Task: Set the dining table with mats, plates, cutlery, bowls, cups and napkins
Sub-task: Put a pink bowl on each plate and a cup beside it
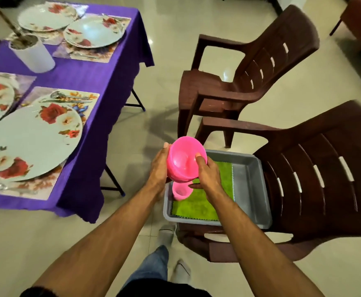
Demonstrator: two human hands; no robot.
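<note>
— Nearest the lens: two bare forearms reaching out over a jeans-clad leg [154, 269]. What do the hands hold?

— The left hand [159, 168] and the right hand [207, 174] both grasp a stack of pink plastic bowls [186, 160], fingers curled on opposite sides, thumbs near the rim (the number of bowls cannot be told). The stack's opening tilts toward the camera.

— And beneath the hands?

— A grey plastic tray [248, 187] resting on the seat of a dark brown plastic chair [316, 179]. Inside lie a green cloth napkin [196, 206] and a pink plastic cup [180, 191], just under the right hand's fingers.

— Where must the bowls go?

— Likely left of the hands, well apart across the tiled floor, to the table under the purple cloth [85, 80]. The left hand is nearer it. Floral plates [32, 140] on mats [47, 185] with steel cutlery [70, 97] wait there, bowls apparently still lacking.

— The room?

— A second brown chair [250, 61] beyond the hands; a white pot [34, 54] on the table.
</note>
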